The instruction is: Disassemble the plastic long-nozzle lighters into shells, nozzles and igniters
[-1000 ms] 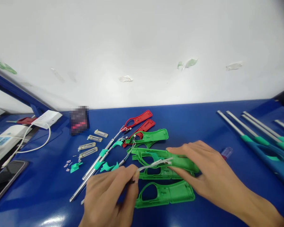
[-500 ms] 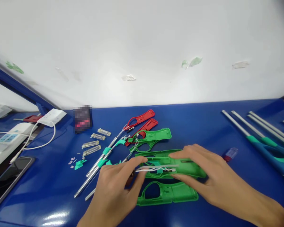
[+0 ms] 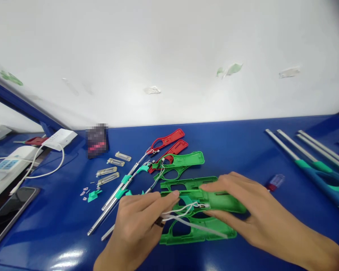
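My right hand (image 3: 243, 203) is closed around the right end of a green plastic casing half (image 3: 223, 201), fingers on the far edge and thumb on the near edge. A teal insert (image 3: 185, 201) sits in its hollow. My left hand (image 3: 141, 226) is pinched at the casing's left end on thin white wires (image 3: 183, 209); a small dark piece (image 3: 159, 222) shows under its fingers. A pale grey strip (image 3: 199, 226) runs from there over the near green casing half (image 3: 214, 227). Another green half (image 3: 193, 183) lies just behind.
Red casing halves (image 3: 169, 138), another green one (image 3: 189, 160) and metal rods (image 3: 107, 210) lie beyond and left. Clear small tubes (image 3: 107, 171), a teal scrap (image 3: 94, 195) and a phone (image 3: 12, 218) are at left. Blue-handled rods (image 3: 322, 180) and a red-and-clear item (image 3: 276, 182) lie at right.
The wires and grey strip have swung toward me, the strip now slanting across the near casing half. My left fingers have shifted slightly right; the right hand keeps its hold.
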Demonstrator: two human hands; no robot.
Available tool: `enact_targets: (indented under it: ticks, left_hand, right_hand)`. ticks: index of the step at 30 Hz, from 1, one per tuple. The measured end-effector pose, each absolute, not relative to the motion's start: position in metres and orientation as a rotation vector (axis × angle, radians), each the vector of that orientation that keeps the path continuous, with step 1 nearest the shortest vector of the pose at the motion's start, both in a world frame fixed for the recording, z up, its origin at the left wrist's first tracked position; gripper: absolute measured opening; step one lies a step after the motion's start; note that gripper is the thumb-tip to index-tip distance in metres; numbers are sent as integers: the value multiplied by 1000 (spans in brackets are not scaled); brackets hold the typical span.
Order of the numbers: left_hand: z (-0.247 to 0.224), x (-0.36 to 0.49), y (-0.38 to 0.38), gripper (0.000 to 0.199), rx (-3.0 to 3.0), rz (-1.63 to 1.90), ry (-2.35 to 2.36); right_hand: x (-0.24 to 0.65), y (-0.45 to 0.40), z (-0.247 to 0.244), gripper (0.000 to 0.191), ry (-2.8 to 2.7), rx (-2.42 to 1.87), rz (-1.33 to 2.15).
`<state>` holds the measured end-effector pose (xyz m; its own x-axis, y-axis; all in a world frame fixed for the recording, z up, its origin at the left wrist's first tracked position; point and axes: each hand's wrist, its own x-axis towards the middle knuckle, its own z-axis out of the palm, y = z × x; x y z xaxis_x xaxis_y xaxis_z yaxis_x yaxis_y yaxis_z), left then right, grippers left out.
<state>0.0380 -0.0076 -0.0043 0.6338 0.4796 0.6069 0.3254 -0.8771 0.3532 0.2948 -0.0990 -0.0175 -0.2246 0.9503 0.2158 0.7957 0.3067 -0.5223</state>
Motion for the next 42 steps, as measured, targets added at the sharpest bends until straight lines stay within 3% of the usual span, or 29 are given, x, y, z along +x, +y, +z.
enact_targets:
  ticks: [17, 30, 42]
  left_hand:
    - [1, 29, -16, 34, 2713, 1050, 759]
    - [5, 12, -11, 9, 2634, 1284, 1044]
    - [0, 18, -12, 11, 2587, 1267, 1132]
  right_hand:
    - [294, -94, -22, 24, -2049, -1580, 313]
    - [303, -89, -26, 22, -1948, -1651, 176]
    - [305, -82, -29, 28, -1904, -1661, 67]
